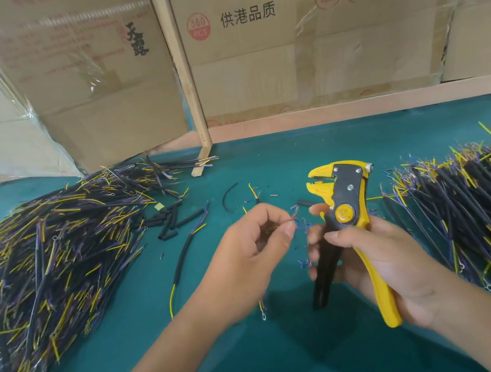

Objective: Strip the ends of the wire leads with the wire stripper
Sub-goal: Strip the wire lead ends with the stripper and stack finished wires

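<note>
A large wire pile (50,270) lies left of the stripper (346,221). The left hand (254,249) pinches a thin lead (288,219) just left of it. The right hand (386,259) grips the stripper's handles, head up. Another pile (485,210) lies to its right.

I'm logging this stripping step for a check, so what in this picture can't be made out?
- Wire lead in the left hand, head view: too thin and blurred to tell whether its end is stripped; curled fingers hide the rest.
- Wire stripper: the right hand covers much of both handles.
- Left pile of leads and right pile of leads: cut off by the frame edges.
</note>
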